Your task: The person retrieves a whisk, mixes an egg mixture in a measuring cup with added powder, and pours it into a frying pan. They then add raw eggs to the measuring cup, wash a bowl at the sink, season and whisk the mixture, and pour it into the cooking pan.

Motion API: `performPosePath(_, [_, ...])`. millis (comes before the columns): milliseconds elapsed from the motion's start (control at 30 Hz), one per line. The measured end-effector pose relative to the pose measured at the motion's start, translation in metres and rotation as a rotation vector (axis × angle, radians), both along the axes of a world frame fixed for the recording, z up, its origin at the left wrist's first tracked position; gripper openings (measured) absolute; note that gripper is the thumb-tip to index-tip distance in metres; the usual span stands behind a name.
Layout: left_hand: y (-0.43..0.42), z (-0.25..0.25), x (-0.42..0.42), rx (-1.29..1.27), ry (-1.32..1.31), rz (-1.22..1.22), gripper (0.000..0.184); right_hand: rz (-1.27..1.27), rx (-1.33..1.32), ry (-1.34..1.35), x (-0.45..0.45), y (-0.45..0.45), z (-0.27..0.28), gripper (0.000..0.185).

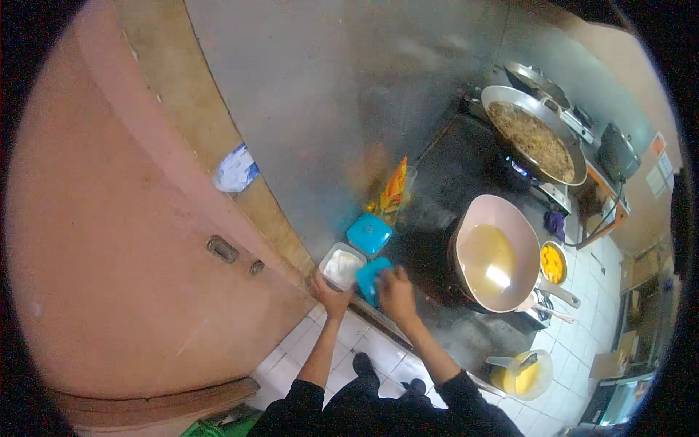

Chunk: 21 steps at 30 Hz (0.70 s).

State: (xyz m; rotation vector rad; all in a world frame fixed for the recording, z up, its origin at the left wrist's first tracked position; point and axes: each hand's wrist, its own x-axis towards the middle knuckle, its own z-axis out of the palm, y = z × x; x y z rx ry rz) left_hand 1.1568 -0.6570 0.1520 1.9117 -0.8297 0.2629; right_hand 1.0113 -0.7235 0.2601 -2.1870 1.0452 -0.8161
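My left hand (333, 297) grips the near left side of a clear square tub (342, 266) with white contents at the counter's edge. Just right of it, my right hand (397, 297), slightly blurred, closes on a blue lid (371, 280). A second tub with a blue lid (369, 234) stands behind these two, lid in place. Beyond that is an orange and yellow packet (394, 191) beside a clear container. My right fingertips are partly smeared by motion.
Right of my hands, a pink pan (491, 251) holds pale liquid. Farther back, a large wok (535, 138) of brown food sits over a lit burner. A bowl of orange pieces (553, 264) and a jug of yellow liquid (523, 375) stand at the right. White floor tiles (378, 349) lie below.
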Motion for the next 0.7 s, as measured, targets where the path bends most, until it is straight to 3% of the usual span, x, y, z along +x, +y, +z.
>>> performPosePath(100, [0.002,-0.014,0.004,-0.021,0.163,-0.095,0.094,0.166,0.017,0.167,0.060,-0.004,0.012,0.024])
performPosePath(200, [0.001,-0.004,0.003,-0.130,0.323,-0.200,0.093,0.258,-0.018,0.295,0.094,-0.012,-0.020,0.030])
performPosePath(300, [0.003,-0.029,0.009,-0.047,0.208,-0.160,0.094,0.227,-0.195,0.157,0.105,-0.013,-0.043,0.025])
performPosePath(433, [0.006,-0.045,0.015,-0.033,0.199,-0.219,0.096,0.234,0.099,0.238,0.107,-0.013,-0.034,0.023])
performPosePath(500, [0.004,-0.068,0.015,-0.030,0.175,-0.158,0.095,0.269,-0.008,0.231,0.104,-0.013,-0.032,0.025])
performPosePath(533, [0.007,-0.057,0.014,-0.045,0.182,-0.252,0.095,0.301,0.083,0.237,0.105,-0.013,-0.035,0.027])
performPosePath(567, [0.007,-0.055,0.015,-0.053,0.178,-0.285,0.095,0.271,-0.082,0.311,0.114,-0.022,-0.068,0.031])
performPosePath(633, [0.007,-0.057,0.018,-0.054,0.168,-0.302,0.096,0.166,-0.024,0.099,0.092,-0.026,-0.030,0.049])
performPosePath(667, [0.004,-0.056,0.018,-0.054,0.160,-0.309,0.096,0.085,-0.030,0.108,0.078,-0.035,-0.023,0.049])
performPosePath(700, [0.001,-0.056,0.018,-0.045,0.140,-0.309,0.097,-0.009,-0.062,0.220,0.067,-0.046,-0.019,0.062])
